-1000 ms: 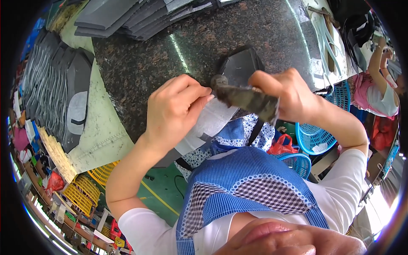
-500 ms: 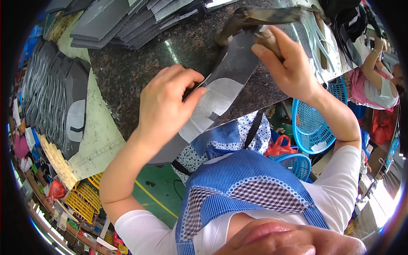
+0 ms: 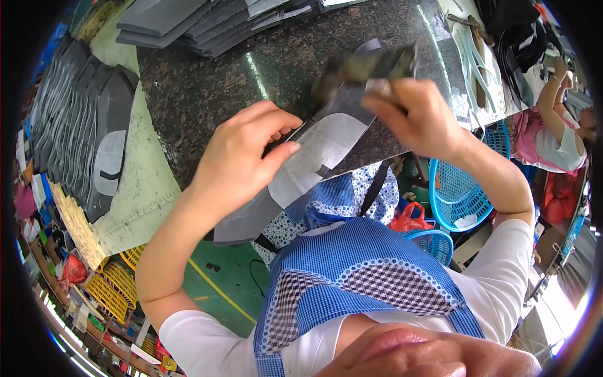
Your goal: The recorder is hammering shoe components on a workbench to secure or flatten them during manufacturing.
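One dark brown, speckled stone slab [image 3: 207, 88] spans the middle; all places read from it. Two stacks of thin charcoal-grey panels: one fanned stack [image 3: 69, 132] off its left side, one flat stack [image 3: 220, 25] along its far edge. Panels overlap too closely to count. Two blue plastic lattice baskets [image 3: 480, 207] off its near right corner, one larger, one smaller.

One long, flat charcoal-grey piece [image 3: 301, 166] lies across the slab's near edge, near end overhanging. Long axis diagonal, near left to far right. It lies just right of the left fingers; left hand is nearer, touching it.

Two hands over the slab. Left hand [image 3: 242, 147]: thumb on the piece's face, index at its left edge, gap between tips; cannot tell whether the edge is pinched. Right hand [image 3: 418, 116]: fingers curled round one dark, mottled, hammer-like tool [image 3: 364, 66] at the piece's far end. Tool blurred; contact with the piece cannot be told.

Smallest: one pale-grey, round-ended patch [image 3: 333, 135] on the piece, one short dark tab [image 3: 323, 170] at its right edge.
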The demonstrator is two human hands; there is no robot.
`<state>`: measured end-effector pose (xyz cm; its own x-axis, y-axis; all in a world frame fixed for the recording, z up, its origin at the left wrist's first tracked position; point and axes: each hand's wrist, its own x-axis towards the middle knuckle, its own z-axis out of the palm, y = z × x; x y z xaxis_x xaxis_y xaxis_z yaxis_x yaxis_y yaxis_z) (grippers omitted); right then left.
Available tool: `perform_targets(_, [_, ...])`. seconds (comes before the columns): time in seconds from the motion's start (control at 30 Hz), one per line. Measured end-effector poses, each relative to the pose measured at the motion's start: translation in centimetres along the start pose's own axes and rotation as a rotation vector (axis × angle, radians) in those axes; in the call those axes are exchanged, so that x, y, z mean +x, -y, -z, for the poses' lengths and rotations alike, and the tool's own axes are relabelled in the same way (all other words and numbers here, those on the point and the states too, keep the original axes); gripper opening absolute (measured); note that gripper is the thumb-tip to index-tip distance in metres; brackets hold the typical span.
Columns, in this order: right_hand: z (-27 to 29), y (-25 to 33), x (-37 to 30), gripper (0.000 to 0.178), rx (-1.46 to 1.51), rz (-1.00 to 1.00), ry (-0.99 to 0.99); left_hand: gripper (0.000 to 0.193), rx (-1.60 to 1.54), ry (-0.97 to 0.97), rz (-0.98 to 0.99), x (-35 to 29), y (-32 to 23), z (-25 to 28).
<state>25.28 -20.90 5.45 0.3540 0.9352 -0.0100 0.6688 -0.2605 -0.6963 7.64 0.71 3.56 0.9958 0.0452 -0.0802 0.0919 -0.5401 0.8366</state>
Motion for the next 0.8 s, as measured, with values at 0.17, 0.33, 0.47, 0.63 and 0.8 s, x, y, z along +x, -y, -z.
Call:
perform_targets(0.17, [-1.1, 0.8, -0.9, 0.016, -0.011, 0.214, 0.01, 0.015, 0.293, -0.178, -0.27, -1.2, 0.3, -1.8])
perform_targets(0.33, [-0.3, 2.2, 0.2, 0.017, 0.065, 0.025, -0.01, 0.013, 0.489, -0.23, -0.344, -2.3, 0.8, -2.8])
perform_targets(0.47, [-2.4, 1.7, -1.5, 0.017, -0.021, 0.159, 0.129, 0.018, 0.34, -0.152, -0.167, -3.2, 1.1, -1.1])
perform_targets(0.63, [-3.4, 0.3, -0.8, 0.014, 0.108, -0.076, -0.106, 0.018, 0.29, -0.232, -0.338, -3.8, 2.0, -2.2])
perform_targets(0.8, [-1.2, 3.6, 0.2, 0.012, -0.008, 0.076, 0.044, 0.018, 0.376, -0.263, -0.433, -3.0, 2.0, -3.2])
